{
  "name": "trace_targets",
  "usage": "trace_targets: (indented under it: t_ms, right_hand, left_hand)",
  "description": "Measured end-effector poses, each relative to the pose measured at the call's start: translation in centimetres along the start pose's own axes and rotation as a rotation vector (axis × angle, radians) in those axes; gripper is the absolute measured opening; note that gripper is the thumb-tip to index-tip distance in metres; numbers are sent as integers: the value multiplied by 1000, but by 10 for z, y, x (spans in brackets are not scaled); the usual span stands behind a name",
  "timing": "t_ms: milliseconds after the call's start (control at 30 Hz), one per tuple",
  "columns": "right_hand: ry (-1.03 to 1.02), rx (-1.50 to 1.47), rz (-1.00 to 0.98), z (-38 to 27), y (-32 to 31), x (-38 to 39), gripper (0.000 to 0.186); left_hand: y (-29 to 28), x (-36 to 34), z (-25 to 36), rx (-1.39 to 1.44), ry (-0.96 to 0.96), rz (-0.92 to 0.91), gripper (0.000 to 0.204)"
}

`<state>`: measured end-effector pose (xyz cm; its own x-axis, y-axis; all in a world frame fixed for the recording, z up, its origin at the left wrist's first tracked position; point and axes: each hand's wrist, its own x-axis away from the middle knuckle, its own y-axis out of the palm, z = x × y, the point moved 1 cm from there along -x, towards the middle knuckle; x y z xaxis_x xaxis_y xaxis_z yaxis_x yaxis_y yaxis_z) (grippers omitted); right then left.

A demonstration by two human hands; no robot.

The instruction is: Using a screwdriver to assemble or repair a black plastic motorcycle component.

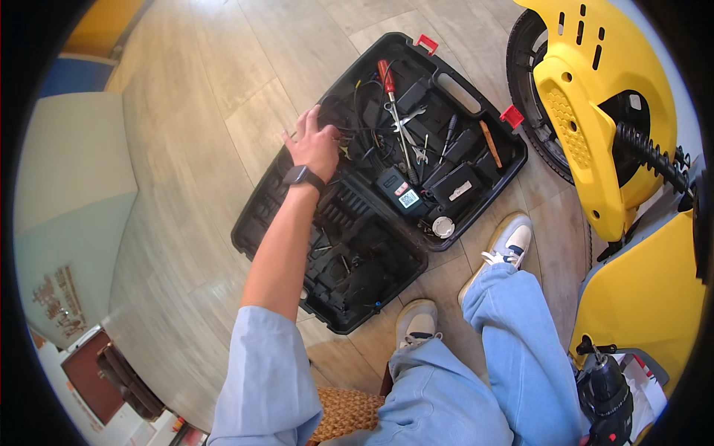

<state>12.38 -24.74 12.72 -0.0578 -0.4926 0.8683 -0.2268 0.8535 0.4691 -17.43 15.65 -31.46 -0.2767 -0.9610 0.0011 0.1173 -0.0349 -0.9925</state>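
Observation:
My left hand (315, 150), with a dark watch (303, 176) on its wrist, reaches over the far left part of an open black tool case (485, 195). Its thumb and forefinger bend down together beside black cables (362, 104) and a small brass-coloured piece (343, 151); anything between the fingertips is hidden. Right of the hand lie a red-handled screwdriver (387, 76), several wrenches (407, 119) and a black box with a white label (399, 191). My right hand is out of view.
The case lies on a wood-look floor (193, 208), just beyond my shoes (510, 241). To the right stands a yellow two-wheeler (632, 275), with a black power drill (606, 394) resting on it. A woven seat (346, 412) shows below.

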Motion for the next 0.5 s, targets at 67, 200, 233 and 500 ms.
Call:
trace_targets:
  t_ms: [67,200,233,500]
  right_hand:
    - [3,24,1,-1,0,2,63]
    - [19,69,28,0,4,-3,61]
    - [18,71,19,0,3,-4,61]
    - [70,-13,-54,6,2,-1,54]
  left_hand:
    - [-7,5,-6,199,-38,113,12]
    - [-43,34,-4,950,-207,302,14]
    - [-58,43,5,949,-205,311,14]
    - [-202,113,96,1571,57,309,17]
